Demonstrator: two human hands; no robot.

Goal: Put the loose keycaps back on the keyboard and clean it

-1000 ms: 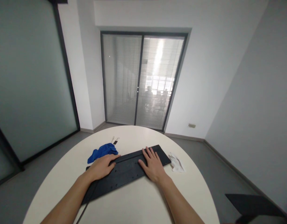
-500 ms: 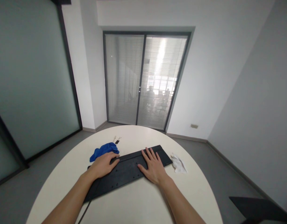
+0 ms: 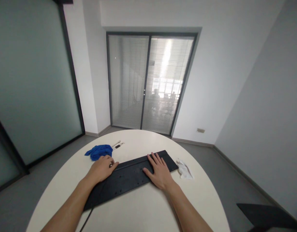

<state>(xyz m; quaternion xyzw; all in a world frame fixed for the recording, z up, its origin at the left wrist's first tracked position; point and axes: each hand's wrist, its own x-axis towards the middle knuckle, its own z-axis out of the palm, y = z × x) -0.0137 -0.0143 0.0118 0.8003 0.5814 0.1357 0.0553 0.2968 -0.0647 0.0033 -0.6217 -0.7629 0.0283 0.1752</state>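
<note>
A black keyboard point(image 3: 129, 177) lies on the round table, its underside with small holes facing up. My left hand point(image 3: 102, 167) is at its far left edge, fingers curled together and thumb stretched along the edge; a small dark patch shows between thumb and fingers. My right hand point(image 3: 160, 172) rests flat on the keyboard's right part, fingers spread and thumb apart. Just beyond my left hand is a crumpled blue cloth point(image 3: 100, 151).
Small slim tools point(image 3: 117, 146), one with a dark middle, lie beside the cloth. A crumpled white tissue point(image 3: 185, 170) sits right of the keyboard. A dark cable point(image 3: 86, 219) runs from the keyboard towards me across the pale table point(image 3: 143, 209).
My left hand has shifted left and its fingers have curled in. The blue cloth has moved left, and the small tools lie at a different angle. My right hand stays almost still.
</note>
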